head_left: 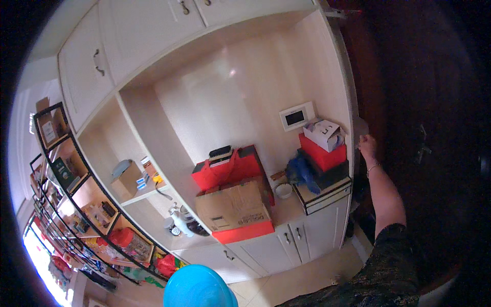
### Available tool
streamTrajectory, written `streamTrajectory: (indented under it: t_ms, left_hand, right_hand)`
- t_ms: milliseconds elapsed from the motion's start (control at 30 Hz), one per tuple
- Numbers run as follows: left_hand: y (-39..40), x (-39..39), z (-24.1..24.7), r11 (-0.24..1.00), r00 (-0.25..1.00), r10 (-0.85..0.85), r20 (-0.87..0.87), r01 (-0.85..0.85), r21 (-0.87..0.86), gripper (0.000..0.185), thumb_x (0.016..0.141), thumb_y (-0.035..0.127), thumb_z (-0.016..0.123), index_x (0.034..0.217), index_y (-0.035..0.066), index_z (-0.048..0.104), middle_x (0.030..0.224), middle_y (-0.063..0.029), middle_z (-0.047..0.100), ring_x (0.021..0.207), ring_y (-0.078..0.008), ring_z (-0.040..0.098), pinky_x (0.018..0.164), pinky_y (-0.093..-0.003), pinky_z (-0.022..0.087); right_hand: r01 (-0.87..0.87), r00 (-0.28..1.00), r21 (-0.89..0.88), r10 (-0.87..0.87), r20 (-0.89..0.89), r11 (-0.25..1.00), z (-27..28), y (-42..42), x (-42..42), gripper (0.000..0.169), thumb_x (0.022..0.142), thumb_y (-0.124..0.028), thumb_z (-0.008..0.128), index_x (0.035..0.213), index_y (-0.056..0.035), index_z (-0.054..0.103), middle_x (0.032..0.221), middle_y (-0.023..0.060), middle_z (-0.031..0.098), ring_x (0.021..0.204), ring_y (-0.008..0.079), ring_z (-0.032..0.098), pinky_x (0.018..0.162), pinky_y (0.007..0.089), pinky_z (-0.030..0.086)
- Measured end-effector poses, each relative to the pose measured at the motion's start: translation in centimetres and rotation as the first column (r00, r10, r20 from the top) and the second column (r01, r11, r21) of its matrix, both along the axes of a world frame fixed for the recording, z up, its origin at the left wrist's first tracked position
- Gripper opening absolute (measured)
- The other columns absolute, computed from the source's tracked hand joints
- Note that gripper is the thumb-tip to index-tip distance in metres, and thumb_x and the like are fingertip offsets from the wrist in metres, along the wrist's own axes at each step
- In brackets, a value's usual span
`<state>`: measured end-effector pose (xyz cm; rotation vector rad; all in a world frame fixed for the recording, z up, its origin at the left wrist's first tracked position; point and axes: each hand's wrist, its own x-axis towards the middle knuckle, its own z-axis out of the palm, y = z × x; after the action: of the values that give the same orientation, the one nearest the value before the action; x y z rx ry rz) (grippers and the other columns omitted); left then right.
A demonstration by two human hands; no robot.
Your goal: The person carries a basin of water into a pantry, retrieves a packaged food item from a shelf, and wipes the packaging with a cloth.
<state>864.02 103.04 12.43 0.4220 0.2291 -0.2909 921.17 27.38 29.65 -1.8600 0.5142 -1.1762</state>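
Note:
My right hand [368,147] reaches out at the right, beside the end panel of a pale built-in cabinet [332,50]. Its fingers are bent against a pale, rounded flat thing [360,128]; the picture is too dark to show whether they grip it. Beyond is a dark door [441,92] with a metal handle [423,151]. My left hand is out of view. A bright blue plastic vessel [197,288] stands out at the bottom edge, and what supports it is hidden.
The cabinet niche holds a cardboard box [234,205], red boxes [324,153], a brush [220,152], a white bowl [283,190] and a blue cloth [303,172]. A wall panel with a screen [295,116] is behind. Black-framed shelves [90,180] stand left.

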Motion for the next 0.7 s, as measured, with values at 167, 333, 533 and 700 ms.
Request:
streamTrajectory:
  t_ms: [167, 333, 533, 700]
  left_hand:
    - [-10.6, 8.3, 1.3, 0.639, 0.692, 0.722, -0.019, -0.655, 0.403, 0.058, 0.079, 0.025, 0.052, 0.126, -0.005, 0.037, 0.124, -0.0201, 0.047, 0.109, -0.0339, 0.048, 0.097, -0.0392, 0.035]
    - [-16.4, 11.6, -0.1, 0.768, 0.760, 0.638, -0.119, -0.640, 0.034, 0.070, 0.075, 0.028, 0.051, 0.129, -0.010, 0.029, 0.131, -0.0224, 0.038, 0.118, -0.0393, 0.038, 0.104, -0.0505, 0.026]
    - [-21.5, 15.8, -2.1, 0.611, 0.596, 0.792, -0.135, -0.765, 0.204, 0.071, 0.075, 0.029, 0.050, 0.130, -0.009, 0.026, 0.134, -0.0216, 0.034, 0.120, -0.0423, 0.034, 0.104, -0.0563, 0.023]
    - [-25.1, 15.8, -2.3, 0.508, 0.551, 0.833, 0.046, -0.796, 0.328, 0.078, 0.075, 0.031, 0.051, 0.134, -0.008, 0.018, 0.137, -0.0201, 0.031, 0.123, -0.0435, 0.030, 0.104, -0.0593, 0.019]
  right_hand:
    - [0.207, 0.978, -0.321, -0.188, 0.089, 0.924, 1.4, -6.5, 11.0, 0.025, 0.084, -0.023, 0.054, 0.088, 0.0000, 0.063, 0.075, 0.0204, 0.063, 0.069, 0.0321, 0.063, 0.063, 0.0418, 0.050]
    - [-0.113, 0.984, -0.369, 0.052, -0.171, 0.923, 0.3, -15.7, 22.2, 0.030, 0.085, -0.024, 0.049, 0.092, 0.0019, 0.062, 0.084, 0.0238, 0.062, 0.082, 0.0377, 0.061, 0.072, 0.0436, 0.048]
    - [-0.212, 0.947, -0.328, 0.110, -0.303, 0.921, -2.6, -22.9, 30.9, 0.030, 0.087, -0.025, 0.047, 0.095, -0.0002, 0.061, 0.088, 0.0215, 0.062, 0.082, 0.0346, 0.060, 0.072, 0.0410, 0.048]
    - [-0.251, 0.933, -0.340, 0.134, -0.333, 0.906, -4.7, -23.2, 32.9, 0.029, 0.087, -0.025, 0.048, 0.095, -0.0008, 0.060, 0.087, 0.0203, 0.062, 0.081, 0.0332, 0.060, 0.070, 0.0400, 0.048]
